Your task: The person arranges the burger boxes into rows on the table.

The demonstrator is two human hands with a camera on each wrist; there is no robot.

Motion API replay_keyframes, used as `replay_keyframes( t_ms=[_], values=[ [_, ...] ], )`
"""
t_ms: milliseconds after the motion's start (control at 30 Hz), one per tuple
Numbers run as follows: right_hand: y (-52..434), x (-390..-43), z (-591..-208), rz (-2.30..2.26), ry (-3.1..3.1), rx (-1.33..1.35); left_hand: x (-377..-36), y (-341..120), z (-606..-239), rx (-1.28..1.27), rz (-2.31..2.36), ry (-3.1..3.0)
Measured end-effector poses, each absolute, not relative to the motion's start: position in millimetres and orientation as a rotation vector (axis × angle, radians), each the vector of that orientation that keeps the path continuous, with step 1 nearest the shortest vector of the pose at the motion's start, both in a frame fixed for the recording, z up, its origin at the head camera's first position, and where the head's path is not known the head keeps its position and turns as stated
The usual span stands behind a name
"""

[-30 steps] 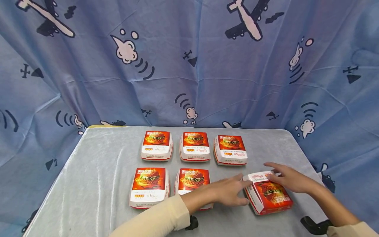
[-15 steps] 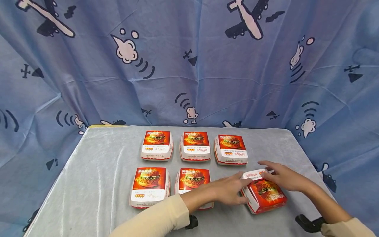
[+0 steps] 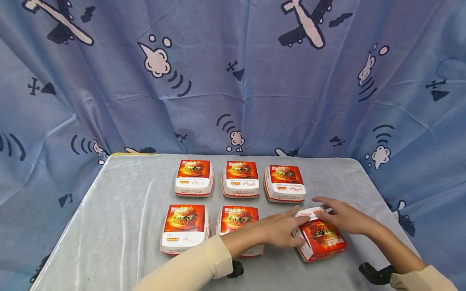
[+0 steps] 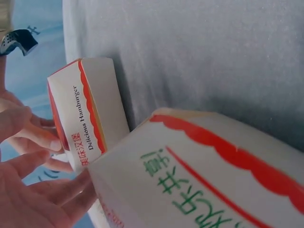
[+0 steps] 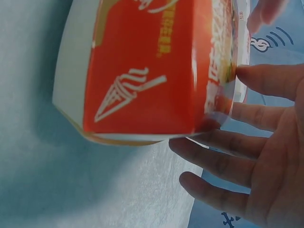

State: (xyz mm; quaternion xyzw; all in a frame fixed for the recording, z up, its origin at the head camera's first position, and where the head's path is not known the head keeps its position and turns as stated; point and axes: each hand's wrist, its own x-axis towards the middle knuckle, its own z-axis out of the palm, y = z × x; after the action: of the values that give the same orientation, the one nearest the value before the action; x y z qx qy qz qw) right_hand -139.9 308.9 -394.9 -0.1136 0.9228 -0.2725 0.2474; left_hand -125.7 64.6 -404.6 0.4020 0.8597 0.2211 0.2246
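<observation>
While five burger boxes sit in two rows on the grey table [image 3: 116, 202], the sixth burger box [image 3: 322, 238] lies skewed at the front right, between both hands. Left hand [image 3: 282, 230] touches its left side, fingers straight; right hand [image 3: 344, 218] lies flat-fingered on its far top edge, neither gripping.

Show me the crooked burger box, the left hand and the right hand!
crooked burger box [image 3: 324, 238]: head view, on its red lid.
left hand [image 3: 278, 231]: head view, on the back of the hand.
right hand [image 3: 344, 218]: head view, on the back of the hand.
</observation>
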Motion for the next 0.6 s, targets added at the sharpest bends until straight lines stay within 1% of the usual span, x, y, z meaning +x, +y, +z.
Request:
replay_keyframes(
  t_ms=[433,600],
  values=[
    [299,-140,-396,-0.744,2.528,-0.309,-131,61,-403,1.199,0.506,2.335],
    [296,-138,-398,-0.796,2.517,-0.394,-130,59,-403,1.211,0.46,2.362]
  ],
)
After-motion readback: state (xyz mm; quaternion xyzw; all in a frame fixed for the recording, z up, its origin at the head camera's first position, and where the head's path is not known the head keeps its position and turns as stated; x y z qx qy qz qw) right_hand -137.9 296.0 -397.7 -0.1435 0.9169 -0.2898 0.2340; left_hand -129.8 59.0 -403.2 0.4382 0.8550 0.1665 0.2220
